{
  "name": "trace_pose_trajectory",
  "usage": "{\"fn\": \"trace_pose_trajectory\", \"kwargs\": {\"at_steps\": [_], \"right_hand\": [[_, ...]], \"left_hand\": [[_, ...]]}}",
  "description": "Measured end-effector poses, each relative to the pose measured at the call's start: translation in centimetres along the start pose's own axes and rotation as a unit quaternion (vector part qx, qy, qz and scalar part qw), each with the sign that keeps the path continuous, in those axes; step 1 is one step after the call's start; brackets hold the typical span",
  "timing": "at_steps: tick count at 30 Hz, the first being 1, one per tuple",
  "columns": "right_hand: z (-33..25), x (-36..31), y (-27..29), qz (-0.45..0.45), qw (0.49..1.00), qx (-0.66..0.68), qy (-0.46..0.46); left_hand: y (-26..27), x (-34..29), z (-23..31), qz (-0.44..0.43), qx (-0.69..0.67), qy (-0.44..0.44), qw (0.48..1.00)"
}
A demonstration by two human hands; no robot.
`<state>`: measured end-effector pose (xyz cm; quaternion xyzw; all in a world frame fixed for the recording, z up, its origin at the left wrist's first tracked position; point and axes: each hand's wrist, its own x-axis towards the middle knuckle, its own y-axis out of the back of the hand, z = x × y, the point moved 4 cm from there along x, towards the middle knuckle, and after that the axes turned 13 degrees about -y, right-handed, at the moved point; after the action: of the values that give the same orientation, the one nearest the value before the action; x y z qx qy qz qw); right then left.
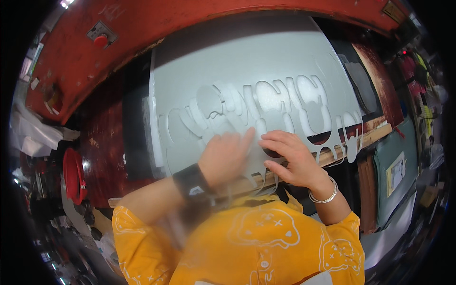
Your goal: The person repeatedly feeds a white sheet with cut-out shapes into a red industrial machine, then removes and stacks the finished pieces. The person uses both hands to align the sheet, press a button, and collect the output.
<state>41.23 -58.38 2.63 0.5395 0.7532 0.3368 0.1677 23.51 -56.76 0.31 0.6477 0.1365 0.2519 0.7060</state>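
Observation:
A pale grey-green sheet (228, 57) lies on a wider board, with curved pieces cut through its nearer half. Some cut pieces, such as an oval one (209, 100), sit askew in their outlines. Thin strips of scrap web (350, 145) hang over the near edge at the right. My left hand (225, 156), smeared by motion, is over the cut area with one finger stretched forward; whether it grips anything is hidden. Beside it my right hand (297, 161) is open, fingers and thumb apart, over the sheet's near edge. Nothing shows between them.
A red machine beam (190, 19) crosses the far side, with a red push button (100, 41) at its left. A wooden strip (375, 135) runs along the near edge. Red round object (72, 173) hangs at left; a green case (396, 166) stands at right.

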Motion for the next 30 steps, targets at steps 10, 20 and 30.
{"fn": "trace_pose_trajectory", "kwargs": {"at_steps": [10,20,30], "right_hand": [[-0.1,-0.8,0.1,0.038,0.998,0.005,-0.042],[-2.6,2.2,-7.2,-0.029,0.989,-0.143,0.037],[-2.2,1.6,-7.5,-0.055,0.985,-0.164,0.013]], "left_hand": [[1.1,0.1,-1.2,-0.069,-0.150,0.010,0.986],[6.1,2.2,-9.7,-0.065,-0.638,0.139,0.755],[18.3,3.0,-18.7,0.102,-0.528,0.162,0.828]]}}
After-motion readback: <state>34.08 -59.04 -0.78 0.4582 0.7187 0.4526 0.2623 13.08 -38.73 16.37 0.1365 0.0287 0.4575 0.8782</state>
